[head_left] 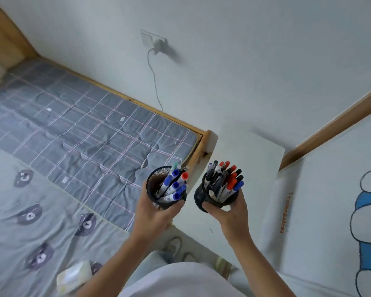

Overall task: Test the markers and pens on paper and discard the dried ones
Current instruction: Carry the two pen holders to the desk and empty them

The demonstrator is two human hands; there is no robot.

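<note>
Black mesh on both sides: I've got the left hand (156,213) wrapped round the marker cup (151,190), right hand (228,215) gripping the pen cup (199,198); markers (175,185) and pens (231,183) stand caps-up, leaning away, above the table (251,146).

both forearms reach forward, left hand (156,213) gripping left pen cup (153,184), right hand (228,213) gripping right pen cup (200,198).

left cup (153,187): black wire mesh, metal by look, matt
right cup (198,197): same black mesh, same matt finish
markers (175,185): plastic barrels, caps slightly glossy
pens (221,179): smooth plastic
table (244,151): white top, smooth, matt
bed frame (202,144): pale wood, smooth
quilt (84,129): grey checked cloth, stitched, wrinkled
wall (244,61): painted, matt
</note>
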